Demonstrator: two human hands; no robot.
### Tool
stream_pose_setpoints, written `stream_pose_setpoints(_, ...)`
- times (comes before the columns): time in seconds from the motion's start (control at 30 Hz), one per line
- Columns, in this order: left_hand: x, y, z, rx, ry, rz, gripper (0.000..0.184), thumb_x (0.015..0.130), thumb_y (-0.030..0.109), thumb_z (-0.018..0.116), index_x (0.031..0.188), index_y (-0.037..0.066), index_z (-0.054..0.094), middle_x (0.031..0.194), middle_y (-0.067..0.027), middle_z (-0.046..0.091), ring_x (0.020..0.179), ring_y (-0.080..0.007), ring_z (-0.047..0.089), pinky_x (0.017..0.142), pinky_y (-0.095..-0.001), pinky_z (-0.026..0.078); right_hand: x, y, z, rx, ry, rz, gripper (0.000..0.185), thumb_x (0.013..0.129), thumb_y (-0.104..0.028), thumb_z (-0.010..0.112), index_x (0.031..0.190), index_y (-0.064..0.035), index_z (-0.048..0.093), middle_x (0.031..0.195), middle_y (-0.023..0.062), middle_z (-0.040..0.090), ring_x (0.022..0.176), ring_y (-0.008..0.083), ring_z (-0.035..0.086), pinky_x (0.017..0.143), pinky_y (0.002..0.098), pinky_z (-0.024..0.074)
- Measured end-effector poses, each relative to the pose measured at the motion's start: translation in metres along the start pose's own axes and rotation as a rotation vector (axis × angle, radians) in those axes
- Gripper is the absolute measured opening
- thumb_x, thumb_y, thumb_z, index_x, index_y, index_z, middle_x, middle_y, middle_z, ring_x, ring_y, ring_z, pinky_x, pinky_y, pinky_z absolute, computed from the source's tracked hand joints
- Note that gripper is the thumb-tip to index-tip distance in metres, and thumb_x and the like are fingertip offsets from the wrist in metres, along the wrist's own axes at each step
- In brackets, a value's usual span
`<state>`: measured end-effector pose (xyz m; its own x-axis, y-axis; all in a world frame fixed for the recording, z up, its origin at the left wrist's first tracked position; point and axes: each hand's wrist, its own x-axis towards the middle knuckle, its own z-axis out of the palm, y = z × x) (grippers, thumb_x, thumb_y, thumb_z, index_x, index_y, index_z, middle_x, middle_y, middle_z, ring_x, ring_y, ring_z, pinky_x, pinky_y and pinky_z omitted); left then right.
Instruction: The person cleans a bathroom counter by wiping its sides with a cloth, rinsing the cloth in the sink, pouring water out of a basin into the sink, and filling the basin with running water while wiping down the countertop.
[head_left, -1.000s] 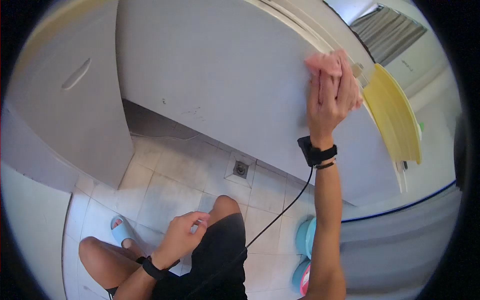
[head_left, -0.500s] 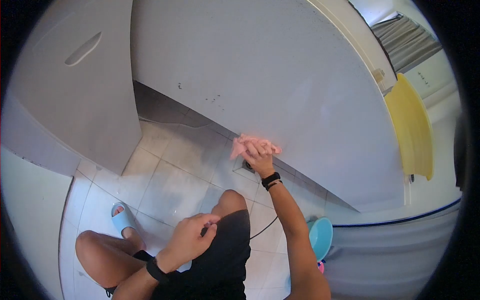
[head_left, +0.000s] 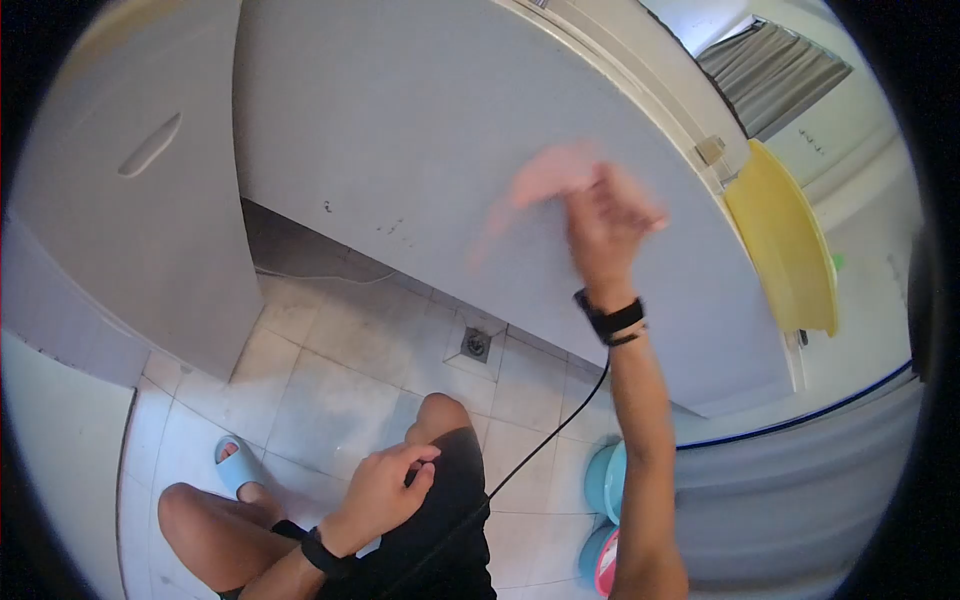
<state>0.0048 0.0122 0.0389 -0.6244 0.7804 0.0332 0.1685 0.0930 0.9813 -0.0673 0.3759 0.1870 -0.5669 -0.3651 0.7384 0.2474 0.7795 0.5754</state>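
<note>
A pink cloth (head_left: 550, 175), smeared by motion, trails from my right hand (head_left: 608, 225) in front of the large grey panel (head_left: 420, 110). The fingers of that hand are closed on one end of it; the blur hides whether the cloth touches the panel. My left hand (head_left: 385, 488) rests near my bent knee, above the dark shorts, its fingers loosely curled with nothing visible in them. Small dark marks (head_left: 393, 228) dot the panel's lower left part.
A floor drain (head_left: 476, 345) sits in the tiled floor (head_left: 350, 390) below the panel. Turquoise basins (head_left: 605, 482) stand at the lower right. A yellow basin (head_left: 785, 240) leans at the right edge, above a grey curtain (head_left: 790, 510). A black cable (head_left: 550, 437) hangs past my right wrist.
My right hand has swung up and to the right with the pink cloth, from the panel's lower edge to its middle. The drain is uncovered to view. My left hand stays nearly still.
</note>
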Motion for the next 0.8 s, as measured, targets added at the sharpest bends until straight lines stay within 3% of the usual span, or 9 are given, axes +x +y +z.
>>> stream_pose_setpoints(0.07,0.002,-0.003,0.002,-0.019,0.028,0.008,0.021,0.088,0.011,0.063,0.106,0.002,0.068,0.099,-0.0187,0.071,0.084,-0.0333,0.070,0.073,-0.0401,0.055,0.064,0.012,-0.023,-0.058,0.185,0.151,0.035,0.083,-0.023,0.076,0.117,-0.0166,0.068,0.126,0.0099,0.056,0.109,0.0284,0.053,0.097,0.0515,0.0320)
stream_pose_setpoints(0.13,0.004,0.006,-0.002,-0.028,0.019,-0.017,0.021,0.089,0.011,0.063,0.107,0.001,0.068,0.100,-0.0186,0.071,0.085,-0.0329,0.071,0.074,-0.0384,0.055,0.100,0.015,-0.030,-0.012,0.227,0.173,0.033,0.084,-0.025,0.076,0.114,-0.0162,0.068,0.123,0.0083,0.057,0.110,0.0279,0.052,0.096,0.0499,0.0324)
stream_pose_setpoints(0.2,0.003,0.008,-0.005,-0.024,0.025,-0.044,0.021,0.091,0.011,0.062,0.108,0.001,0.068,0.100,-0.0185,0.072,0.086,-0.0325,0.071,0.075,-0.0366,0.056,0.108,0.011,-0.028,0.048,0.281,0.202,0.031,0.084,-0.028,0.075,0.112,-0.0158,0.068,0.121,0.0068,0.057,0.111,0.0273,0.051,0.094,0.0483,0.0328)
stream_pose_setpoints(0.3,0.001,0.006,-0.005,0.000,0.050,0.029,0.021,0.091,0.013,0.061,0.108,0.001,0.068,0.100,-0.0189,0.071,0.085,-0.0330,0.071,0.075,-0.0366,0.055,0.083,-0.005,-0.001,0.094,0.375,0.252,0.030,0.084,-0.028,0.075,0.111,-0.0163,0.068,0.128,0.0066,0.056,0.114,0.0292,0.051,0.103,0.0520,0.0275)
stream_pose_setpoints(0.37,0.000,0.006,-0.009,-0.035,0.036,-0.028,0.022,0.092,0.015,0.061,0.108,0.003,0.068,0.099,-0.0194,0.071,0.083,-0.0339,0.070,0.074,-0.0378,0.055,0.043,-0.030,0.018,-0.128,0.217,0.188,0.028,0.083,-0.027,0.075,0.109,-0.0207,0.068,0.137,0.0038,0.054,0.120,0.0302,0.047,0.108,0.0537,0.0220)
stream_pose_setpoints(0.43,-0.005,0.001,-0.009,-0.015,0.044,-0.034,0.022,0.092,0.015,0.061,0.109,0.003,0.068,0.099,-0.0195,0.071,0.083,-0.0343,0.070,0.073,-0.0386,0.055,0.009,-0.069,0.033,-0.012,0.236,0.057,0.028,0.082,-0.023,0.074,0.109,-0.0262,0.068,0.140,-0.0006,0.053,0.126,0.0291,0.043,0.110,0.0544,0.0189)
stream_pose_setpoints(0.63,-0.013,-0.003,-0.009,0.027,0.035,-0.030,0.023,0.091,0.015,0.062,0.109,0.005,0.068,0.098,-0.0191,0.071,0.083,-0.0355,0.069,0.073,-0.0404,0.055,-0.136,-0.143,0.077,0.272,0.015,-0.108,0.035,0.076,-0.016,0.072,0.109,-0.0269,0.065,0.139,-0.0002,0.052,0.128,0.0271,0.041,0.103,0.0522,0.0306)
stream_pose_setpoints(0.7,-0.017,-0.003,-0.010,0.036,0.055,0.020,0.023,0.090,0.016,0.062,0.109,0.005,0.068,0.098,-0.0188,0.071,0.083,-0.0356,0.069,0.073,-0.0405,0.055,-0.168,-0.153,0.081,0.347,-0.103,-0.203,0.034,0.079,-0.019,0.069,0.112,-0.0252,0.065,0.140,0.0005,0.052,0.127,0.0255,0.043,0.103,0.0510,0.0323)
stream_pose_setpoints(0.8,-0.018,-0.003,-0.017,0.025,-0.010,-0.084,0.023,0.090,0.016,0.062,0.109,0.005,0.068,0.098,-0.0185,0.071,0.083,-0.0363,0.068,0.074,-0.0409,0.055,-0.189,-0.153,0.082,0.311,-0.201,-0.375,0.032,0.082,-0.023,0.066,0.115,-0.0239,0.064,0.139,0.0007,0.053,0.125,0.0243,0.045,0.101,0.0502,0.0345)
